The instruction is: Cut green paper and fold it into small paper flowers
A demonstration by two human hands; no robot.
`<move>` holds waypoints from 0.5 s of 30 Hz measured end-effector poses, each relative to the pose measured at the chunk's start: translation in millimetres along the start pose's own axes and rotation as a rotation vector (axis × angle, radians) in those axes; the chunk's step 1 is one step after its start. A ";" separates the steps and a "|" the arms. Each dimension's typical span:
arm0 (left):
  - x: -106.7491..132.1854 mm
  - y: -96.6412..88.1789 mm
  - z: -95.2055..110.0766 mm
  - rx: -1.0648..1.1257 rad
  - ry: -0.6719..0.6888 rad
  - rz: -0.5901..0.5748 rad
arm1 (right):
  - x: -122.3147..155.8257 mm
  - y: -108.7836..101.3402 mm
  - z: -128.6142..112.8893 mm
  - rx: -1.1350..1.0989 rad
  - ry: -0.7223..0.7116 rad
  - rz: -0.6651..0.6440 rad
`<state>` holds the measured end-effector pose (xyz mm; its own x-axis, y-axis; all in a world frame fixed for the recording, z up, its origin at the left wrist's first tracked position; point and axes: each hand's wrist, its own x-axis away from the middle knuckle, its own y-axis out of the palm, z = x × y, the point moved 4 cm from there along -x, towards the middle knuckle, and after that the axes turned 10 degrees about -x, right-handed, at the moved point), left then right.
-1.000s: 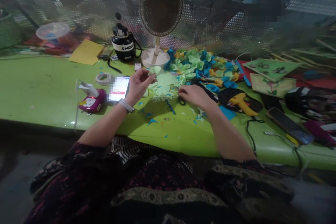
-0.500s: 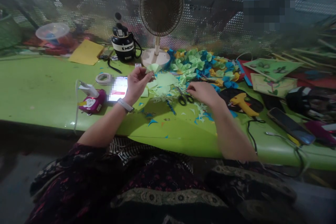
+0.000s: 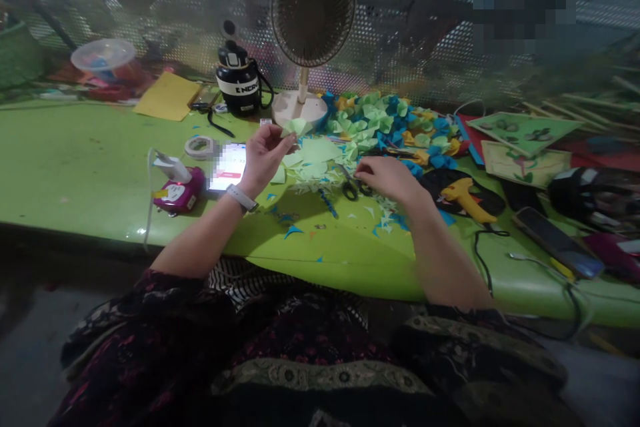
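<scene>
Folded paper (image 3: 295, 127), pale green, is pinched between the thumb and fingers of the left hand (image 3: 264, 159), raised above the counter (image 3: 100, 167) in front of the fan (image 3: 300, 109). The right hand (image 3: 387, 177) is curled at the scissors (image 3: 349, 181); whether its fingertips touch the handles or grip anything, I cannot tell. Between the hands lie flat green sheets (image 3: 321, 149), with scraps (image 3: 313, 188) on the side nearer the person. Behind the right hand is a pile of green, blue and yellow paper flowers (image 3: 370, 121). A lit phone (image 3: 231, 165) lies beside the left wrist, near a tape roll (image 3: 199, 156). Right of the right forearm rests a yellow glue gun (image 3: 465, 199).
</scene>
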<state>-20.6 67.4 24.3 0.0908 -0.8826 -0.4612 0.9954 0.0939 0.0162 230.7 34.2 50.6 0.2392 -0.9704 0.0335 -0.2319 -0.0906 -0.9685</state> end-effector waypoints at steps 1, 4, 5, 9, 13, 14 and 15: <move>0.0 -0.1 0.3 -0.002 -0.001 0.003 | -0.2 0.0 0.7 -0.002 -0.005 0.011; 0.3 0.3 1.3 0.000 0.004 -0.006 | 0.5 0.1 -0.5 -0.022 -0.021 0.008; 0.4 0.4 1.8 -0.001 0.007 -0.009 | 1.1 -0.2 -1.2 -0.033 -0.025 -0.001; 0.5 0.2 3.8 -0.009 0.002 0.001 | 2.4 -5.2 -0.3 -0.058 -0.031 0.035; 0.6 1.0 4.8 0.001 -0.005 0.002 | 0.3 -1.0 0.1 -0.079 -0.056 0.018; 0.9 1.3 4.8 0.004 -0.005 0.001 | -0.3 3.1 -2.3 -0.089 -0.072 -0.018; 1.3 1.7 4.6 0.005 -0.007 0.000 | -0.7 7.8 -5.6 -0.093 -0.091 -0.060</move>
<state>-18.7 64.3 27.9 0.0905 -0.8861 -0.4546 0.9956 0.0914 0.0200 223.4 32.9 44.5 0.3390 -0.9386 0.0643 -0.2995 -0.1725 -0.9384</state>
